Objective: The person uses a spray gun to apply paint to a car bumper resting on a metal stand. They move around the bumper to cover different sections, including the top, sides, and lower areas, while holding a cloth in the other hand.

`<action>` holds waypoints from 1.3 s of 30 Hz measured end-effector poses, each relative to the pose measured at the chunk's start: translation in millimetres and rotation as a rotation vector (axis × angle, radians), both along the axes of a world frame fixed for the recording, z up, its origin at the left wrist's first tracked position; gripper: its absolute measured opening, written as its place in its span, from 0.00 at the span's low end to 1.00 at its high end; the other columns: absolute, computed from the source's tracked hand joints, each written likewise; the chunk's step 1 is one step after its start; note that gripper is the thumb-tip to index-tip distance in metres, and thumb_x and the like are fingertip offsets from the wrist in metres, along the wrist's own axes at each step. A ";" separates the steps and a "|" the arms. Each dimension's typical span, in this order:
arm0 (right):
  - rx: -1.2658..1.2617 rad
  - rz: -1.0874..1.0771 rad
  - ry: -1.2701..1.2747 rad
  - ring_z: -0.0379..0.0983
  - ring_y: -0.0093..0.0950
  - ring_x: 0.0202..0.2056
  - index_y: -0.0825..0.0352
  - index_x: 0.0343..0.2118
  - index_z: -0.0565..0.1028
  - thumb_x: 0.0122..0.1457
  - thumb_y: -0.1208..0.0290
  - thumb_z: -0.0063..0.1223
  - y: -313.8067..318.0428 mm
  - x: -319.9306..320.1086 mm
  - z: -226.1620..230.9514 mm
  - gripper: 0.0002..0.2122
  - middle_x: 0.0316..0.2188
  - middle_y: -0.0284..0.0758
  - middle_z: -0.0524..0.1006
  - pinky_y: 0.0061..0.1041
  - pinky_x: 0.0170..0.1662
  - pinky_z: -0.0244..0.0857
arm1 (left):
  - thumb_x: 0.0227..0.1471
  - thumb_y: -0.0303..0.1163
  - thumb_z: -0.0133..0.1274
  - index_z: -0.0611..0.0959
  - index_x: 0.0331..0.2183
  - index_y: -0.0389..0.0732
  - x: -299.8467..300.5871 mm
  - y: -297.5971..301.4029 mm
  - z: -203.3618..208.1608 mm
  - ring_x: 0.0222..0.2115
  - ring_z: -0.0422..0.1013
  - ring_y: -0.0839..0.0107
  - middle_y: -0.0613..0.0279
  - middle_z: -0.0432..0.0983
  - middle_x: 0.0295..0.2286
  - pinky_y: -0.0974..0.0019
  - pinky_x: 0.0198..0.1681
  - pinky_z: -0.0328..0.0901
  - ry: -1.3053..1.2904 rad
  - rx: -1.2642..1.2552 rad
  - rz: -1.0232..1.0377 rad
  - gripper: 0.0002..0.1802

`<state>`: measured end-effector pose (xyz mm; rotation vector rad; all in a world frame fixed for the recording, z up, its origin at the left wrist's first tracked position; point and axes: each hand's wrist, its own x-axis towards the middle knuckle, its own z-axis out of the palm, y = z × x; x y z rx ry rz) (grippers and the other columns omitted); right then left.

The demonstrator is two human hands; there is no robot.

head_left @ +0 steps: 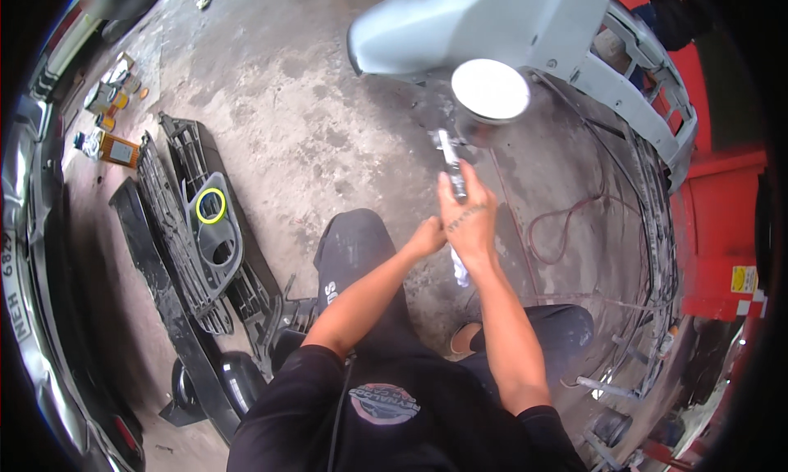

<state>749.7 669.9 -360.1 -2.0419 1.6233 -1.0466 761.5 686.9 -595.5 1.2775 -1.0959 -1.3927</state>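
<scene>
My right hand (469, 217) is closed around a metal spray gun (451, 156), its front part blurred. A round cup with a white lid (491, 89) sits just beyond it and seems to belong to the gun. My left hand (426, 236) is closed and pressed against the underside of the right wrist; what it grips, if anything, is hidden. A bit of white cloth or paper (460, 268) hangs below the two hands. Ahead stands a grey primed car bumper (484, 29), which neither hand touches.
Black grille parts (185, 217) and a long dark trim panel (160, 279) lie on the floor at left. Several cans and an orange-labelled bottle (115, 150) stand beyond. A reddish hose (566, 217) curls at right. A car (25, 226) lines the left edge; red panels (726, 226) the right.
</scene>
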 end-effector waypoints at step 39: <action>-0.107 -0.053 -0.030 0.71 0.23 0.21 0.71 0.38 0.78 0.65 0.66 0.58 -57.4 29.6 113.7 0.11 0.20 0.35 0.76 0.30 0.26 0.65 | 0.54 0.30 0.49 0.87 0.43 0.32 32.5 -9.7 11.3 0.35 0.82 0.59 0.50 0.86 0.30 0.58 0.43 0.73 0.002 0.055 -0.223 0.20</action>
